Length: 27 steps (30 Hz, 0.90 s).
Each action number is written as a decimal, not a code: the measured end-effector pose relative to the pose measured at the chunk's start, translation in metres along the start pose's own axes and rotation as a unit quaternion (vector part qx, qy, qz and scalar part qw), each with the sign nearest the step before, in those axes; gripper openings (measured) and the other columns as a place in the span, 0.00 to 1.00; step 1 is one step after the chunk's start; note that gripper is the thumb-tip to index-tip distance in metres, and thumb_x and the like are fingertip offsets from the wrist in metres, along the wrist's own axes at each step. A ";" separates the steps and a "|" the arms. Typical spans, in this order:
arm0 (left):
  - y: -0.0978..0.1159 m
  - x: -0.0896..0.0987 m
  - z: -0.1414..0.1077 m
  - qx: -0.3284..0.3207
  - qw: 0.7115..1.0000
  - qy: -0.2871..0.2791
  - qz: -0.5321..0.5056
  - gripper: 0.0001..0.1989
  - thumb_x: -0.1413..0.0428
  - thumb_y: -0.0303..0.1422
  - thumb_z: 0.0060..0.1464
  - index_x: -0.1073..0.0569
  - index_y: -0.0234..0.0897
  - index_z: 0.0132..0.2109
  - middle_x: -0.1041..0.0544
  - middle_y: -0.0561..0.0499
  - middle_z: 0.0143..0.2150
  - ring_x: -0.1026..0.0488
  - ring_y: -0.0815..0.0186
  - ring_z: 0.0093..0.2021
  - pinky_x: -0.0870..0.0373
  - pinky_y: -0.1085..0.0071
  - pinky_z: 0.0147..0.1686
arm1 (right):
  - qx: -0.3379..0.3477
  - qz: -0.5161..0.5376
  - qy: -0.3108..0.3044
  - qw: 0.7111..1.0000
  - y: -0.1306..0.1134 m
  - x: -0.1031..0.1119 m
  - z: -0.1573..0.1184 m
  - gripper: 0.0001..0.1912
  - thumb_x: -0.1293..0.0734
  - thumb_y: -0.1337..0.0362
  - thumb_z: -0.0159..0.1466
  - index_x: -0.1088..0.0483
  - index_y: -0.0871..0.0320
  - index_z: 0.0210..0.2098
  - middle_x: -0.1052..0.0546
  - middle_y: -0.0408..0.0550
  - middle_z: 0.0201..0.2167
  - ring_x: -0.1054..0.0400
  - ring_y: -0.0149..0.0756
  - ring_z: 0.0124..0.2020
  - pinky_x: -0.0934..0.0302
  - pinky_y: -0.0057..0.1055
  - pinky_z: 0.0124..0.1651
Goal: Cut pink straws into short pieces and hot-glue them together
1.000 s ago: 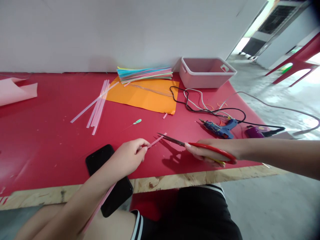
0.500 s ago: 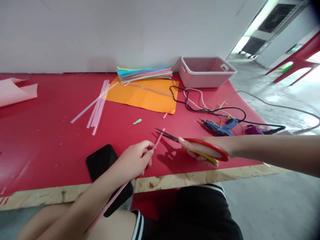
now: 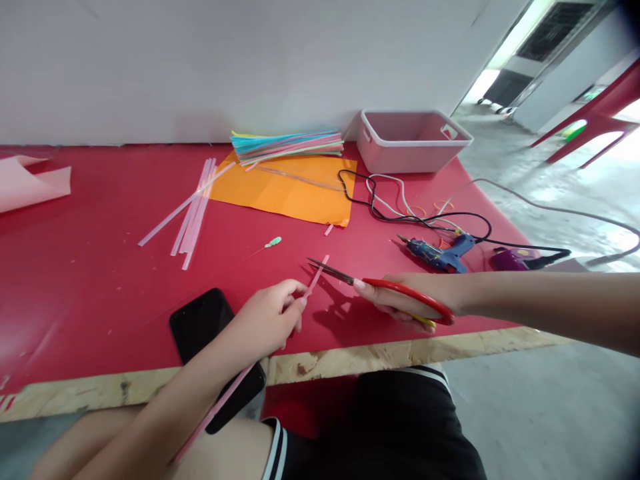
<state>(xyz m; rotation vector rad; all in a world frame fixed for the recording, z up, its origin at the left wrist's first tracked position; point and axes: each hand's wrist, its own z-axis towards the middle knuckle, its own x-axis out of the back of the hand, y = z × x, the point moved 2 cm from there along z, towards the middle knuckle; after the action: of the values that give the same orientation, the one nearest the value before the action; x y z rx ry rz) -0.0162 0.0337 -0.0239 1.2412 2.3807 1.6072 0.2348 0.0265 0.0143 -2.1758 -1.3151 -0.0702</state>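
Observation:
My left hand pinches a long pink strip, whose short end sticks out past the fingertips while the rest runs back under my forearm. My right hand is wrapped round the handles of a pair of scissors with one red and one yellow loop. The scissor blades point left and cross the strip near its tip. Partly under my left forearm is a black phone. Beyond my hands lie a small pink piece and a green-ended needle-like item.
Pink strips and an orange sheet lie on the red table. Coloured strips and a pink bin stand by the wall. A blue glue gun and cables lie right; pink paper is far left.
The scissor handles have drawn closer together, and the blades look more closed across the strip. My left hand keeps its pinch. The whole view has shifted slightly.

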 end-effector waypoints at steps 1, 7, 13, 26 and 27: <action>0.000 0.000 0.000 -0.001 1.000 0.000 0.000 0.14 0.51 0.41 0.65 0.28 0.41 0.51 0.28 0.59 0.25 0.35 0.71 0.17 0.40 0.76 0.16 | 0.000 -0.004 -0.001 1.000 0.000 0.000 0.000 0.42 0.52 0.21 0.58 0.45 0.55 0.23 0.40 0.38 0.16 0.40 0.30 0.17 0.42 0.30 0.25; 0.003 0.000 0.000 -0.006 1.000 0.011 -0.003 0.14 0.50 0.40 0.64 0.27 0.39 0.51 0.28 0.58 0.25 0.35 0.71 0.17 0.40 0.75 0.17 | 0.007 -0.024 0.002 1.000 -0.001 0.001 0.000 0.42 0.51 0.21 0.57 0.44 0.55 0.20 0.39 0.40 0.14 0.39 0.32 0.17 0.41 0.31 0.27; 0.003 0.000 0.000 -0.007 1.000 0.019 -0.007 0.13 0.50 0.40 0.64 0.27 0.40 0.49 0.28 0.58 0.24 0.35 0.70 0.17 0.41 0.75 0.17 | 0.001 -0.033 0.018 0.999 -0.002 0.001 -0.002 0.40 0.48 0.23 0.59 0.43 0.55 0.21 0.37 0.41 0.13 0.39 0.32 0.16 0.42 0.31 0.26; 0.004 0.000 0.000 0.008 1.000 0.024 -0.009 0.10 0.52 0.39 0.66 0.32 0.41 0.37 0.27 0.59 0.24 0.33 0.71 0.15 0.38 0.75 0.17 | -0.003 -0.077 0.049 0.996 -0.005 0.001 0.000 0.41 0.50 0.25 0.62 0.45 0.54 0.17 0.38 0.43 0.11 0.42 0.31 0.14 0.44 0.30 0.23; 0.005 0.000 0.000 0.010 1.000 0.027 -0.009 0.10 0.52 0.39 0.66 0.32 0.41 0.37 0.28 0.59 0.24 0.33 0.71 0.15 0.39 0.74 0.17 | -0.006 -0.073 0.043 0.996 -0.003 0.001 0.000 0.41 0.52 0.24 0.62 0.44 0.54 0.18 0.38 0.43 0.12 0.41 0.32 0.15 0.43 0.31 0.24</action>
<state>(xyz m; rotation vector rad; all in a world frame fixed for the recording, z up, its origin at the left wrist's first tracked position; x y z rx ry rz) -0.0135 0.0346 -0.0203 1.1911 2.4385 1.6351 0.2327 0.0286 0.0162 -2.0603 -1.4265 -0.2273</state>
